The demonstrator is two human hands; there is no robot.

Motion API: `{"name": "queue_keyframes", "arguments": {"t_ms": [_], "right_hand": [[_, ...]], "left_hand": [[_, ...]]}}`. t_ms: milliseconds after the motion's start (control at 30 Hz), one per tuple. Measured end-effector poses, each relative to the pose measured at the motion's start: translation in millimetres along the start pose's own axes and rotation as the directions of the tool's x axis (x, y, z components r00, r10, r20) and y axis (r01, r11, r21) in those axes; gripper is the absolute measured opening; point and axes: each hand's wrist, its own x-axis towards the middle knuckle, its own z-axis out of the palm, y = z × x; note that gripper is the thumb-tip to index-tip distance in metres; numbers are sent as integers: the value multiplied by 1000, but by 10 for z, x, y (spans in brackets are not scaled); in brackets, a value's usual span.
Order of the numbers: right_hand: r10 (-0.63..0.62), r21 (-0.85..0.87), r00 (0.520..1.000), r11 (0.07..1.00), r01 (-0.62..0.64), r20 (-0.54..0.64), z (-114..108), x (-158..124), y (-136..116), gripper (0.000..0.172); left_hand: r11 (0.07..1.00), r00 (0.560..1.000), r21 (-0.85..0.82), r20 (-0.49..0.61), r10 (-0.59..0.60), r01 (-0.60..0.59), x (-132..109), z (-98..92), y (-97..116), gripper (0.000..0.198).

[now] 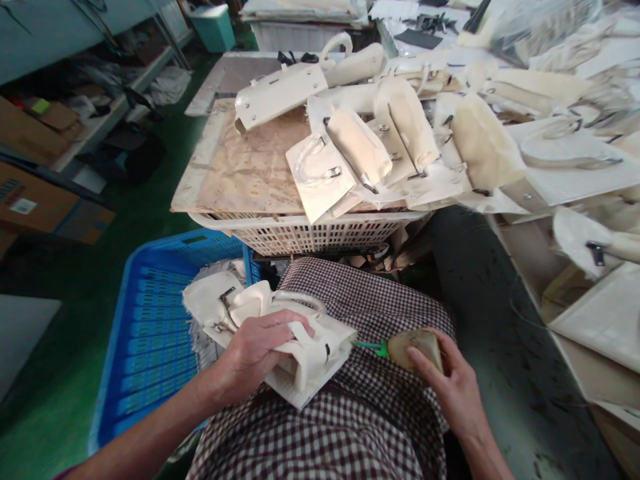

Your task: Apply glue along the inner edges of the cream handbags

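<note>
My left hand (260,347) is closed on a cream-white handbag piece (320,343) with a rounded handle and a dark zipper pull, held over my lap. In my right hand (453,380) is a squeeze bottle (413,350), brownish and translucent, its green nozzle pointing left. The nozzle tip is at the right edge of the bag piece; whether it touches cannot be made out. Checked brown-and-white cloth (370,293) covers my lap beneath both.
A blue plastic basket (150,333) with grey-white scraps stands at my left. Ahead, a board (240,167) rests on a white basket (310,233), with several cream bag pieces (360,147) at its right. More bag pieces (575,157) cover the table to the right.
</note>
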Motion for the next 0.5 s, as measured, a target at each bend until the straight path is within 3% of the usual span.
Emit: {"name": "queue_keyframes", "arguments": {"t_ms": [100,300,500], "right_hand": [[26,30,997,999,-28,77,-16,-17,1,61],[78,79,997,994,-78,0,50,-31,-2,66],[82,96,995,992,-87,58,36,-39,19,58]], "left_hand": [[1000,999,14,36,13,-13,-33,1,-42,25],[1000,1000,1,-25,2,-2,-60,46,-25,20],[995,996,43,-4,94,-94,-36,21,21,21]]}}
